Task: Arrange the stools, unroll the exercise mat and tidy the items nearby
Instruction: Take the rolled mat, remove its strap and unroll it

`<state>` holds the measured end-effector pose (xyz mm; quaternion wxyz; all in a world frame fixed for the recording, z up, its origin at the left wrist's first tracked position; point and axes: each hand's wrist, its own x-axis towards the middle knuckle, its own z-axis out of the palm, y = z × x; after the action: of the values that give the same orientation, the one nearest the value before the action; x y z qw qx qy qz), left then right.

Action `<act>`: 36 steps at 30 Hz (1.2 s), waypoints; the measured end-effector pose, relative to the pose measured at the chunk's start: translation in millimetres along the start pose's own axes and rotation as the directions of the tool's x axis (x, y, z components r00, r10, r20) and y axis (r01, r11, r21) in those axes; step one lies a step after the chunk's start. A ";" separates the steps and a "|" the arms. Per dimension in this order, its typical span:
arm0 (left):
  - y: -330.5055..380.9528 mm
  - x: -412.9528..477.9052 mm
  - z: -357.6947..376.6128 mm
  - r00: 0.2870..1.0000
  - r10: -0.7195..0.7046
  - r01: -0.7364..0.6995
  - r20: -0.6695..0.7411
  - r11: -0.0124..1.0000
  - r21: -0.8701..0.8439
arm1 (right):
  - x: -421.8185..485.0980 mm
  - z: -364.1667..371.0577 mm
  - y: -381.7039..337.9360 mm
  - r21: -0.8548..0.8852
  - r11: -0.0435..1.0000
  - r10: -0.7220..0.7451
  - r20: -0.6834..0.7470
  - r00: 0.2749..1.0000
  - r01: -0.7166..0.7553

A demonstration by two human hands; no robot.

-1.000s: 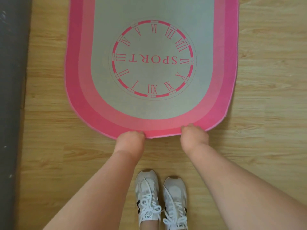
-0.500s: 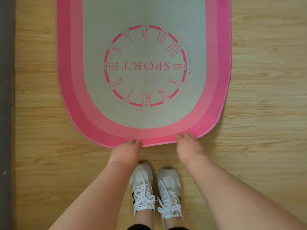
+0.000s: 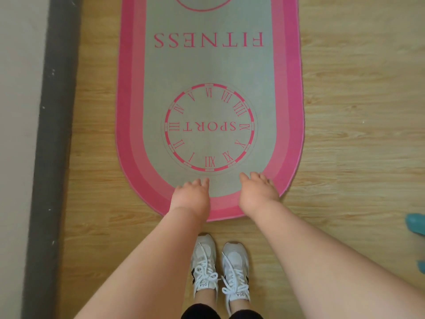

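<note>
The exercise mat [image 3: 207, 72] lies unrolled and flat on the wooden floor, grey in the middle with pink borders, a pink clock ring marked SPORT and the word FITNESS. Its rounded near end sits just in front of my white sneakers [image 3: 218, 270]. My left hand [image 3: 192, 195] and my right hand [image 3: 257, 191] hover over that near end with fingers loosely extended, holding nothing. Whether they touch the mat surface is unclear. No stools are in view.
A dark grey strip [image 3: 53, 146] runs along the left beside a pale wall or surface [image 3: 16, 111]. A teal object [image 3: 416, 224] shows partly at the right edge. Wooden floor [image 3: 356, 134] stretches to the right of the mat.
Both hands have let go of the mat's near edge and now lie open over it. The view has risen, showing more of the mat.
</note>
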<state>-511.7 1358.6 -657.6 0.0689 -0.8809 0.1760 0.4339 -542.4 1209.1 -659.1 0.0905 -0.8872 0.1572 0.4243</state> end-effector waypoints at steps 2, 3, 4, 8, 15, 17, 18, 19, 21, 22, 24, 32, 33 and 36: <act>0.3 -18.8 -27.1 0.999 0.003 -0.003 -0.039 1.000 -0.005 | -18.1 -28.1 -2.4 0.004 1.000 -0.016 -0.029 0.999 0.016; 0.5 -27.5 -39.0 0.998 0.002 -0.002 -0.059 1.000 -0.008 | -26.6 -40.1 -3.3 0.002 1.000 -0.026 -0.043 0.999 0.026; 1.4 -36.3 -49.5 0.997 -0.002 0.001 -0.077 1.000 -0.008 | -34.8 -50.6 -4.0 -0.008 0.999 -0.036 -0.060 0.998 0.036; 4.8 -82.7 -91.0 0.989 -0.001 -0.001 -0.151 1.000 -0.018 | -78.2 -95.0 -8.6 -0.078 0.994 -0.082 -0.143 0.986 0.071; 14.8 -160.5 -145.6 0.977 -0.015 0.004 -0.214 0.999 -0.054 | -148.8 -156.0 -21.3 -0.079 0.989 -0.141 -0.217 0.966 0.126; 16.3 -181.5 -160.4 0.973 -0.011 0.005 -0.229 1.000 -0.026 | -170.2 -170.9 -22.6 -0.078 0.987 -0.153 -0.226 0.962 0.139; 17.1 -192.7 -169.0 0.971 -0.004 0.001 -0.240 1.000 -0.015 | -182.2 -180.1 -22.6 -0.088 0.986 -0.161 -0.230 0.960 0.144; 18.0 -206.4 -177.9 0.968 0.000 -0.002 -0.250 1.000 -0.006 | -195.4 -189.3 -22.5 -0.097 0.984 -0.171 -0.235 0.957 0.152; 20.2 -219.6 -190.5 0.965 0.006 -0.001 -0.263 1.000 0.020 | -207.7 -201.1 -21.2 -0.103 0.982 -0.181 -0.254 0.950 0.159; 20.7 -226.5 -195.8 0.961 0.009 -0.001 -0.276 1.000 0.027 | -214.9 -206.1 -20.3 -0.103 0.982 -0.182 -0.264 0.947 0.160; 22.8 -243.0 -208.0 0.955 0.012 -0.002 -0.297 0.999 0.035 | -232.2 -216.3 -17.7 -0.099 0.982 -0.180 -0.278 0.944 0.158; 29.8 -295.4 -219.9 0.949 0.030 -0.019 -0.313 0.999 0.036 | -282.7 -239.9 -9.3 -0.087 0.985 -0.171 -0.296 0.940 0.152; 30.5 -301.6 -218.9 0.951 0.033 -0.021 -0.308 0.999 0.041 | -289.2 -241.8 -8.1 -0.085 0.985 -0.172 -0.298 0.939 0.153; 30.4 -315.9 -213.6 0.956 0.044 -0.026 -0.292 0.998 0.065 | -304.5 -243.4 -5.0 -0.096 0.983 -0.176 -0.288 0.941 0.154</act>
<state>-542.2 1350.9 -276.4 0.0610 -0.9297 0.2131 0.2943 -544.1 1203.9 -269.3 0.0693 -0.9532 0.0787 0.2835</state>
